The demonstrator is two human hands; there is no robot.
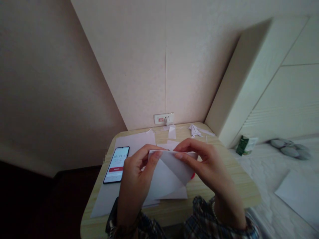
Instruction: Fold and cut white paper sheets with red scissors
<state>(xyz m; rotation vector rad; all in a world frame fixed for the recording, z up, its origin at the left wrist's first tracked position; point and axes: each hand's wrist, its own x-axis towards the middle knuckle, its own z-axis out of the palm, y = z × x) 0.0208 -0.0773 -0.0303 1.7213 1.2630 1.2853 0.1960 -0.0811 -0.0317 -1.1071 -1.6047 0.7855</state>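
Note:
A creased sheet of white paper (165, 177) is held up above the small wooden table. My left hand (139, 171) pinches its upper left edge, thumb on the near face and fingers behind. At the upper right, my right hand (201, 162) grips the same edge between thumb and fingers. A diagonal fold line runs across the sheet from the top left. Beneath it lie more white sheets (178, 194). A bit of a red object (193, 176) shows by the right side of the paper; the rest of it is hidden.
A phone (116, 165) with a running timer lies on paper at the left of the table (239, 182). Folded paper pieces (194, 130) and scraps sit along the back edge, below a wall socket (163, 118). A bed (266, 172) stands at the right, with a green box (245, 145) on it.

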